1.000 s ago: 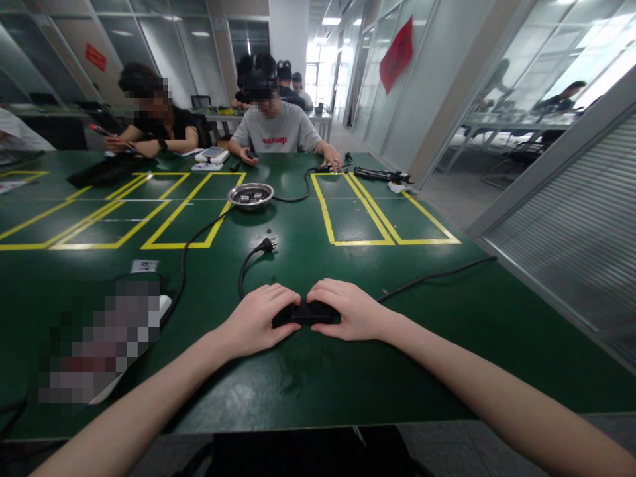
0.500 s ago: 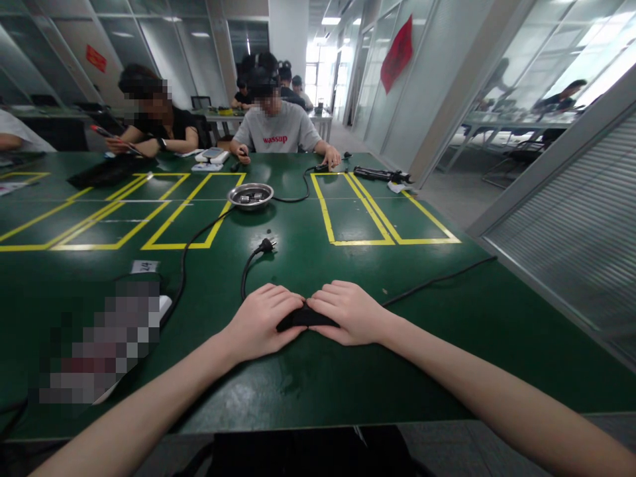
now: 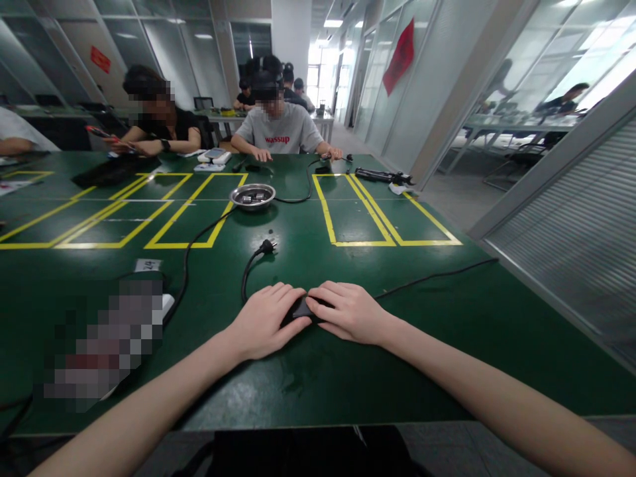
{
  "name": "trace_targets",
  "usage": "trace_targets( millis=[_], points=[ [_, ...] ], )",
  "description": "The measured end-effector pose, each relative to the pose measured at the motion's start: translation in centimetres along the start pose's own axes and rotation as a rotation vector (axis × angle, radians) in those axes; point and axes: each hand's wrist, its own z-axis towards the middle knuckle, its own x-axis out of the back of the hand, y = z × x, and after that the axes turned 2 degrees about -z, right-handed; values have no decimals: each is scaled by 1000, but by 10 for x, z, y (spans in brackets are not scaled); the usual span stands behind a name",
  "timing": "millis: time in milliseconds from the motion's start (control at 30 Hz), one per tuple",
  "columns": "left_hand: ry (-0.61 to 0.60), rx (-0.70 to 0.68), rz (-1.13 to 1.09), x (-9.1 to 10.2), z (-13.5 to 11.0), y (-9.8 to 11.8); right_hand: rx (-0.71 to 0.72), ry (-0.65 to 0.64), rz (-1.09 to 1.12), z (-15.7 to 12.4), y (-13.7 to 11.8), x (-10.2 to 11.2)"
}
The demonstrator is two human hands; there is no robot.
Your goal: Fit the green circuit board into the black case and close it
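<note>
Between both hands, low over the front of the green table (image 3: 447,344), is a black power adapter (image 3: 301,307). My left hand (image 3: 265,322) wraps round its left end, thumb along the near side. My right hand (image 3: 350,313) closes over the right end, fingers bent across the top. Much of the adapter is covered by the fingers. A thick black cord curls out behind my left hand to a plug (image 3: 268,246) with bare prongs. Off to the right, a thin black cable (image 3: 437,275) runs from behind my right hand across the tabletop.
A steel bowl (image 3: 252,197) holds several small metal parts. At left lies a blurred-out item (image 3: 114,338) near a white label (image 3: 148,265). Yellow tape (image 3: 362,243) marks rectangles. Opposite, a person in a grey shirt (image 3: 278,129) sits beside a folded black tripod (image 3: 382,176).
The adapter has turned slightly between my hands, and more of its flat face shows at the left. My right fingers have shifted. The person opposite has let go of a small dark object.
</note>
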Motion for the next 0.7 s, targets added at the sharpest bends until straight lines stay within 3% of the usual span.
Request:
trace_targets(
  millis=[300,567,700],
  points=[
    [27,-14,43,-4,-1,1,-46,42,38,0,4,-5],
    [56,-131,250,-5,-3,-5,-400,-34,393,-5,10,-6],
    [90,-163,283,-4,-3,-8,-393,-14,435,-6,12,-5]
  ],
)
